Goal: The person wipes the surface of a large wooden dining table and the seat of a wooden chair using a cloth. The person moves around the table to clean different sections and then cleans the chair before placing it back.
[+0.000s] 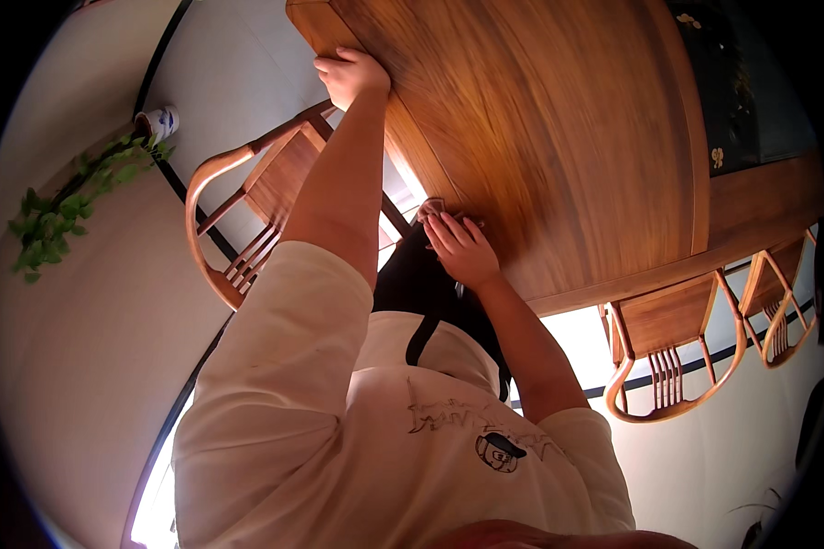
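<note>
A large polished wooden table (556,137) fills the upper middle of the view. My left hand (351,75) rests on the edge of the table near its far left corner, its fingers bent over the rim. My right hand (465,252) lies over a crumpled brownish cloth (431,208) at the near corner of the table, its fingers pressing on the cloth. Part of the cloth is hidden under the fingers.
A wooden armchair (285,171) stands left of the table, behind my left forearm. Two more wooden chairs (673,312) stand at the right side. A dark panel (721,89) lies on the table's right part. A trailing plant (55,219) grows from a blue-and-white pot (165,121).
</note>
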The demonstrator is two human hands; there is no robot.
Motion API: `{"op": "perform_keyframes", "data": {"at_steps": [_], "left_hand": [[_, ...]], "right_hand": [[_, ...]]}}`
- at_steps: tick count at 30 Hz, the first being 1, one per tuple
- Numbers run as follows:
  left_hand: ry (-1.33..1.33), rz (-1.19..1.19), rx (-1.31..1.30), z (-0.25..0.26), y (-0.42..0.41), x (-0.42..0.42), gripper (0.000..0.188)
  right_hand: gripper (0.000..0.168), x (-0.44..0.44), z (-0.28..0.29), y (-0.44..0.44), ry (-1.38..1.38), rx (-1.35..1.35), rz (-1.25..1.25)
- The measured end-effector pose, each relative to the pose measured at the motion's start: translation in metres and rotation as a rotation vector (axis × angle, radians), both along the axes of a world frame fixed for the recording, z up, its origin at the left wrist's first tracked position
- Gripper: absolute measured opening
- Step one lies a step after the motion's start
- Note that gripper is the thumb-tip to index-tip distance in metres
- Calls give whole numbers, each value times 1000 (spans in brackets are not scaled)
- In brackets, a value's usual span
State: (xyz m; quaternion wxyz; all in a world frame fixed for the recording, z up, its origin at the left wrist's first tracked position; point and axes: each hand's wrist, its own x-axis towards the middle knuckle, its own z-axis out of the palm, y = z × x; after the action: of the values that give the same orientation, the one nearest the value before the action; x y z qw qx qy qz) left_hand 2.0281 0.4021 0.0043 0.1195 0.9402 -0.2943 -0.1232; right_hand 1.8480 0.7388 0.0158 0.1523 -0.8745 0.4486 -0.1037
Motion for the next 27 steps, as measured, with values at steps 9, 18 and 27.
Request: {"op": "perform_keyframes", "data": {"at_steps": [9, 18, 27], "left_hand": [[-47, 36, -9, -15, -3, 12, 50], [104, 56, 41, -4, 4, 8, 55], [817, 21, 199, -4, -44, 134, 48]], "right_hand": [[49, -1, 5, 0, 33, 101, 49], [56, 3, 7, 3, -41, 27, -84], [58, 113, 23, -119, -50, 216, -464]]}}
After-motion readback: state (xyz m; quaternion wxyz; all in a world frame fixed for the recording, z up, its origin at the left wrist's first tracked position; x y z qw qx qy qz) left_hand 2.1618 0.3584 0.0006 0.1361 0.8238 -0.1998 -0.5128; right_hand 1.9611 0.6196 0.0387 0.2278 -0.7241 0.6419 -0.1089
